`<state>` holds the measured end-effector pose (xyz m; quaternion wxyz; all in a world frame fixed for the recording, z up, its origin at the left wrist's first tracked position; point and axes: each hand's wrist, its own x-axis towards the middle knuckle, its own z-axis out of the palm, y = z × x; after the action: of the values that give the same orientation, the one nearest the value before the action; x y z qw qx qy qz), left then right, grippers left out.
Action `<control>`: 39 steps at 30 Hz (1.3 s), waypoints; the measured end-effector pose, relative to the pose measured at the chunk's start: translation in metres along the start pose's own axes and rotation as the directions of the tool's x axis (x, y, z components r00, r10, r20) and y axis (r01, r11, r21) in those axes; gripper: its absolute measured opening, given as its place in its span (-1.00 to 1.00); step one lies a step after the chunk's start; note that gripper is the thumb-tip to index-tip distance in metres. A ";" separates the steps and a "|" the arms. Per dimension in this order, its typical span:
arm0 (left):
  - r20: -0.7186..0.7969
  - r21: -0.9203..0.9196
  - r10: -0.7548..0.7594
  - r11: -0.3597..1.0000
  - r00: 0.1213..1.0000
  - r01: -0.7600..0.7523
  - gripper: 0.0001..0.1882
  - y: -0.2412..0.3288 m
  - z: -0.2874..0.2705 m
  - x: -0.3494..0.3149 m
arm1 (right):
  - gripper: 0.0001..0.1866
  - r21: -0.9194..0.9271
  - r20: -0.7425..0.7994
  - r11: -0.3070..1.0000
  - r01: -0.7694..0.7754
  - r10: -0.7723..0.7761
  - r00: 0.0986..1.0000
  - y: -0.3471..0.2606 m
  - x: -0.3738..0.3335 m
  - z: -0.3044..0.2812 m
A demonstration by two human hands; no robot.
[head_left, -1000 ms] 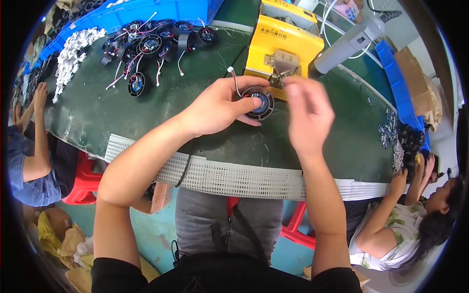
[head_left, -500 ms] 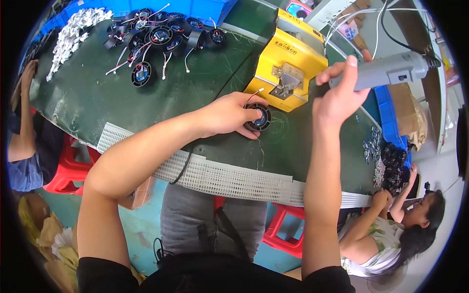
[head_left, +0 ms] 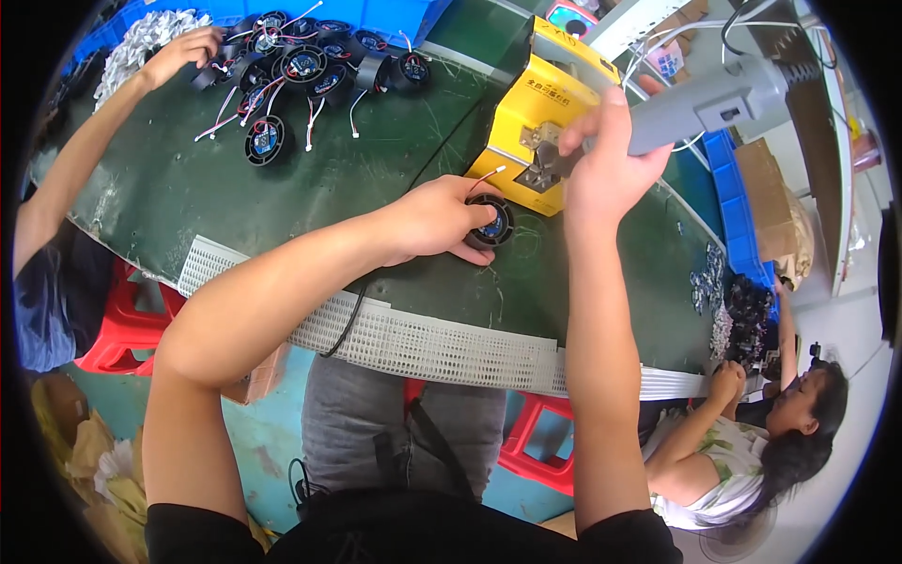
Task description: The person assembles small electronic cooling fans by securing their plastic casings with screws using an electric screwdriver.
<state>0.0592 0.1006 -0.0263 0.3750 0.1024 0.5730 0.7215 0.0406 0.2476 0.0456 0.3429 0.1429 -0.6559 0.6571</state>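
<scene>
My left hand (head_left: 442, 218) grips a round black part (head_left: 500, 222) with a blue circuit board in its centre, keeping it down on the green bench. A thin wire with a small white connector (head_left: 499, 169) sticks up from it. In my right hand (head_left: 613, 174) is a grey electric screwdriver (head_left: 695, 113) with a cable at its rear end. Its front end is at the metal outlet of a yellow screw feeder (head_left: 528, 117), partly hidden by my fingers; I cannot tell whether it touches. The feeder stands just beyond the round part.
More round black parts with wires (head_left: 305, 66) lie piled at the far left, by a white heap (head_left: 141, 47) and a blue bin (head_left: 395, 17). Another person's hand (head_left: 188, 52) reaches there. White perforated strips (head_left: 423, 343) line the near edge. A person (head_left: 723, 442) sits at right.
My right hand has brought the screwdriver leftward to the feeder's outlet. My left hand stays on the round part. At the far left, another person's hand has reached in toward the pile.
</scene>
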 end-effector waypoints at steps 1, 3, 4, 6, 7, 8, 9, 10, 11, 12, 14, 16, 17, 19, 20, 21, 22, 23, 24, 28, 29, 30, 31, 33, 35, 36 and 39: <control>-0.011 -0.005 -0.008 1.000 1.000 0.008 -0.58 -0.001 0.000 0.000 | -0.56 -0.001 0.004 1.000 -0.003 0.003 1.000 -0.001 -0.005 0.000; -0.013 0.001 0.000 1.000 1.000 0.000 -0.58 0.000 0.000 0.001 | -0.51 0.141 -0.053 0.989 -0.035 0.043 0.998 -0.004 -0.019 0.000; -0.011 0.011 0.007 1.000 1.000 -0.007 -0.59 0.000 0.000 0.001 | -0.49 0.167 -0.029 0.985 -0.052 0.058 0.998 -0.008 -0.025 -0.001; -0.015 -0.006 0.008 1.000 1.000 -0.008 -0.59 0.002 0.002 -0.001 | -0.49 0.184 -0.017 0.980 -0.076 0.080 0.997 -0.011 -0.035 0.003; -0.022 -0.010 0.006 1.000 1.000 -0.006 -0.62 0.004 0.002 -0.002 | -0.49 0.204 -0.010 0.975 -0.091 0.095 0.995 -0.012 -0.039 0.005; -0.028 -0.014 0.003 1.000 1.000 -0.003 -0.64 0.004 0.001 -0.002 | -0.49 0.219 0.013 0.971 -0.094 0.094 0.996 -0.010 -0.042 0.006; -0.034 -0.030 0.001 1.000 0.999 -0.002 -0.65 0.003 0.001 -0.002 | -0.49 0.219 0.013 0.971 -0.098 0.097 0.995 -0.008 -0.046 0.007; -0.033 -0.030 0.000 1.000 0.999 -0.001 -0.65 0.003 0.002 -0.002 | -0.49 0.230 0.019 0.968 -0.098 0.096 0.995 -0.008 -0.048 0.009; -0.036 -0.027 0.003 1.000 0.999 -0.004 -0.65 0.005 0.002 -0.003 | -0.50 0.241 0.026 0.965 -0.099 0.095 0.995 -0.007 -0.050 0.010; -0.039 -0.023 0.006 1.000 0.999 -0.007 -0.65 0.005 0.002 -0.003 | -0.50 0.241 0.026 0.966 -0.099 0.096 0.995 -0.007 -0.050 0.010; -0.037 -0.023 0.005 1.000 0.999 -0.006 -0.66 0.004 0.002 -0.001 | -0.55 0.171 0.070 0.980 -0.098 0.087 0.994 -0.007 -0.053 0.010; -0.037 -0.023 0.005 1.000 0.999 -0.005 -0.66 0.002 0.002 0.000 | -0.55 0.171 0.073 0.980 -0.098 0.086 0.994 -0.005 -0.054 0.010; -0.033 -0.025 0.011 1.000 0.999 -0.011 -0.67 0.001 0.002 0.001 | -0.56 0.172 0.075 0.981 -0.095 0.083 0.994 -0.005 -0.054 0.010; -0.029 -0.028 0.015 0.999 0.999 -0.016 -0.68 0.001 0.002 0.000 | -0.54 0.223 0.068 0.968 -0.115 0.103 0.992 -0.005 -0.055 0.011; -0.030 -0.023 0.016 1.000 0.999 -0.017 -0.69 0.001 0.002 0.000 | -0.52 0.272 0.061 0.953 -0.132 0.120 0.991 -0.004 -0.056 0.012; -0.031 -0.017 0.017 1.000 0.999 -0.017 -0.70 0.001 0.001 0.000 | -0.52 0.272 0.062 0.953 -0.134 0.122 0.991 -0.004 -0.057 0.012; -0.033 -0.018 0.016 1.000 0.999 -0.016 -0.70 0.000 0.001 0.001 | -0.53 0.273 0.068 0.952 -0.135 0.121 0.990 -0.003 -0.057 0.012; -0.032 -0.018 0.013 1.000 0.999 -0.013 -0.70 -0.001 0.000 0.001 | -0.53 0.274 0.073 0.952 -0.136 0.120 0.990 -0.003 -0.057 0.012; -0.032 -0.018 0.009 1.000 0.999 -0.010 -0.70 -0.001 0.000 0.001 | -0.53 0.275 0.074 0.952 -0.137 0.122 0.990 -0.002 -0.057 0.013; -0.048 -0.006 0.002 1.000 0.999 -0.003 -0.70 0.001 0.002 0.000 | -0.54 0.282 0.081 0.951 -0.126 0.108 0.991 0.001 -0.056 0.012; -0.051 0.004 -0.001 1.000 0.999 0.001 -0.70 0.003 0.003 0.000 | -0.54 0.283 0.089 0.952 -0.118 0.097 0.991 0.002 -0.056 0.012; -0.053 0.014 -0.004 1.000 0.999 0.004 -0.70 0.004 0.004 0.000 | -0.54 0.282 0.087 0.952 -0.118 0.097 0.991 0.002 -0.056 0.011; -0.054 0.014 -0.006 1.000 0.999 0.007 -0.70 0.003 0.004 0.000 | -0.55 0.236 0.116 0.965 -0.112 0.087 0.989 0.002 -0.057 0.010; -0.076 0.018 0.000 1.000 0.997 0.002 -0.69 0.002 0.003 -0.001 | -0.55 0.191 0.144 0.976 -0.106 0.079 0.986 0.003 -0.057 0.010; -0.072 0.014 0.007 1.000 0.997 -0.006 -0.69 -0.001 0.002 0.001 | -0.55 0.286 0.141 0.948 -0.137 0.100 0.985 0.003 -0.057 0.011; -0.071 0.008 0.014 1.000 0.997 -0.014 -0.69 -0.002 0.001 0.002 | -0.55 0.286 0.139 0.949 -0.135 0.098 0.985 0.003 -0.057 0.010; -0.087 0.011 0.006 1.000 0.996 -0.005 -0.70 0.001 0.004 0.000 | -0.54 0.185 0.182 0.975 -0.125 0.090 0.979 0.006 -0.057 0.006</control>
<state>0.0610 0.1036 -0.0237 0.3472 0.0745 0.5922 0.7233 0.0765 0.2274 0.0058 0.2329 0.1965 -0.6220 0.7213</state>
